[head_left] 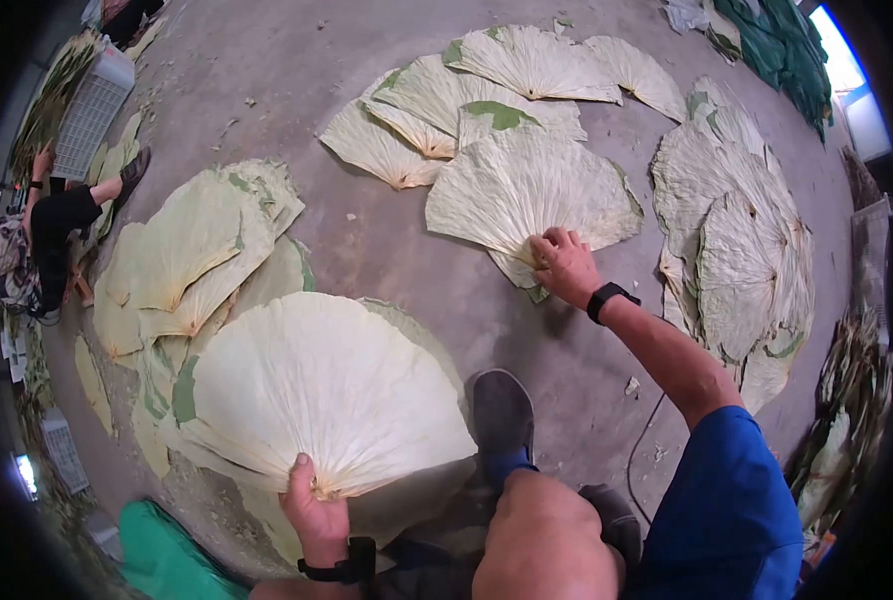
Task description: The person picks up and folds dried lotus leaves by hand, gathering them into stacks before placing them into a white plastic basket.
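Observation:
My left hand (315,510) grips a large, pale, fan-shaped dried lotus leaf (336,385) at its stem point, thumb on top. That leaf is held over other leaves at the lower left, and its underside is hidden. Farther forward, my right hand (566,267) has its fingers curled on the base of another dried lotus leaf (531,190), which lies on top of overlapping leaves. The fingertips there are partly hidden, but they appear to pinch the leaf's stem end. Both wrists carry dark bands.
Leaf piles lie at left (191,235) and right (751,250) on the concrete floor (266,110). Another person (51,240) sits at far left by a white crate (91,110). Green sheeting (781,50) is at the top right, a green bag (171,555) at the lower left.

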Available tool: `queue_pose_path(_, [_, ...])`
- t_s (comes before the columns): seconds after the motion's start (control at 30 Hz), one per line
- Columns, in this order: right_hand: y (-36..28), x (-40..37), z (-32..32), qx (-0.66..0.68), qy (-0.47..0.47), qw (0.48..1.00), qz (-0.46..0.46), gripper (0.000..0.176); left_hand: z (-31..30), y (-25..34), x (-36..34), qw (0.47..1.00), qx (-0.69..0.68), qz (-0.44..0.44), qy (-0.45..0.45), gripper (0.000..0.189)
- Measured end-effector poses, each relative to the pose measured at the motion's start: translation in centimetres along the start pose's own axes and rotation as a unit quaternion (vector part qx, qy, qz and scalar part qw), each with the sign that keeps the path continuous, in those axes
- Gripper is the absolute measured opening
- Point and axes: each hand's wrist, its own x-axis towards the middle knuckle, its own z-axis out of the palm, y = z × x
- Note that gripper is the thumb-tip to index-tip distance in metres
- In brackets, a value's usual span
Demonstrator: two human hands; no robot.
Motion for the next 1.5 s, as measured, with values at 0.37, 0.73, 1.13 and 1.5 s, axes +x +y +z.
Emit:
queue_pose_path(0.37, [-9.4,1.3,-4.8,0.11,0.086,0.988,-0.062,0.02,-0.6,-0.2,0.0,1.0,0.0,-0.002,0.01,0.052])
queue_pose_path(0.73, [-30.1,-9.7,-2.4,0.469,-0.092,0.815,-0.327,0.036,0.4,-0.6,-0.2,0.998,-0.062,-0.01,-0.025,0.043])
queue_pose_path(1.13, [-14.2,5.4,2.5,0.063,0.074,0.994,-0.042,0.048,-0.3,-0.4,0.4,1.0,-0.021,-0.019,0.008,0.04])
queue_pose_path(1.5, [-3.9,-1.9,3.0,-0.055,-0.172,0.966,-0.187,0.018,-0.7,1.2,1.0,0.999,0.001,0.002,0.042,0.048])
